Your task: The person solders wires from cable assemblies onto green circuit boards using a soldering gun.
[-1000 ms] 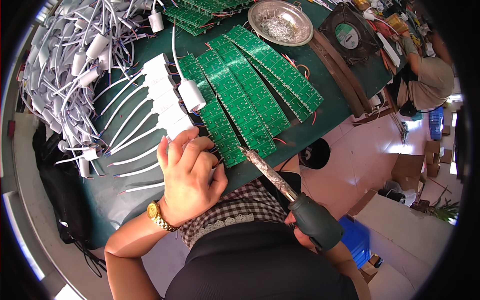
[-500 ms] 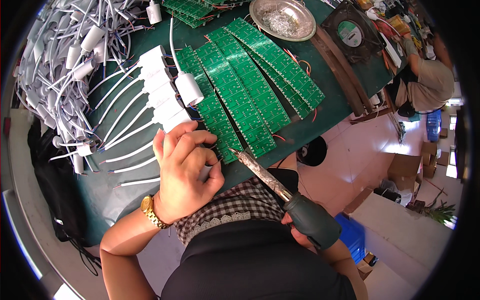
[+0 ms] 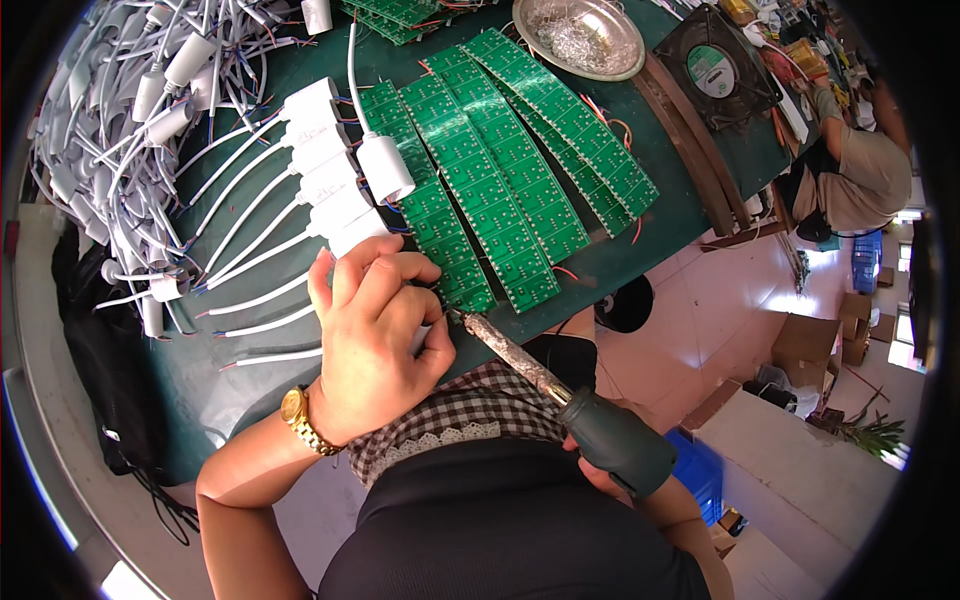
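My left hand is closed at the near edge of the green circuit boards, thumb and fingers pinched around a white cylindrical housing, mostly hidden by the fingers. In my right hand is a soldering iron, gripped by its dark handle. Its tip is right beside my left fingertips, at the boards' lower corner; whether it touches anything is too small to tell. A row of white housings with cables trailing left lies beyond my left hand. One white cylinder with an upright cable rests against the boards.
A large heap of white cabled housings fills the far left. At the back stand a metal bowl with silvery scraps and a black fan. Brown strips lie along the right side. Another person sits at far right.
The soldering iron's tip has moved slightly left and down, off the boards' corner and up to my left fingertips. My left hand keeps its pinch. The view has shifted a little.
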A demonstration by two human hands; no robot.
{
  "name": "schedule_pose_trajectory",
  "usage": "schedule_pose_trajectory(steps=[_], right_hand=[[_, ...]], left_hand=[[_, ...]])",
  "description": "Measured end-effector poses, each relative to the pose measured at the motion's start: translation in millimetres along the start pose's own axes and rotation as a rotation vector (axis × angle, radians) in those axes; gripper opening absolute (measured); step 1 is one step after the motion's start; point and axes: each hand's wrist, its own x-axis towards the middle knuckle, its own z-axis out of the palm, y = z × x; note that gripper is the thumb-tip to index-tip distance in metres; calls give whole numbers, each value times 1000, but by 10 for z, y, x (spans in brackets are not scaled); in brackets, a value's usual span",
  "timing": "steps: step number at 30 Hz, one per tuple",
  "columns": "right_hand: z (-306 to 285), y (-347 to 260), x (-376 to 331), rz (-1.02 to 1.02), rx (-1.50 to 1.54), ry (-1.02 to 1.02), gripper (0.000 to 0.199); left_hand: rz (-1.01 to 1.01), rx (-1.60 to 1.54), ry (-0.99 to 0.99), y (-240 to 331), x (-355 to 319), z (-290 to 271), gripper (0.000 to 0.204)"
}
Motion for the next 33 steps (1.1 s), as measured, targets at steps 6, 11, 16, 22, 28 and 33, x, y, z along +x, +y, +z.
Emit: schedule_pose_trajectory(steps=[6, 11, 16, 22, 28, 33], right_hand=[[-145, -113, 88, 3, -67, -182, 13], [-221, -239, 157, 156, 218, -140, 18], [-114, -152, 133, 127, 514, -1, 38], [39, -178, 208, 118, 712, 124, 51], [60, -119, 241, 47, 707, 127, 47], [79, -138, 285, 17, 740, 169, 46]], left_hand=[[-3, 8, 12, 1, -18, 7, 20], [2, 6, 2, 1, -17, 5, 20], [0, 10, -2, 14, -16, -6, 20], [-2, 5, 6, 3, -16, 1, 20], [50, 37, -41, 22, 17, -89, 20], [146, 71, 11, -44, 420, -281, 33]])
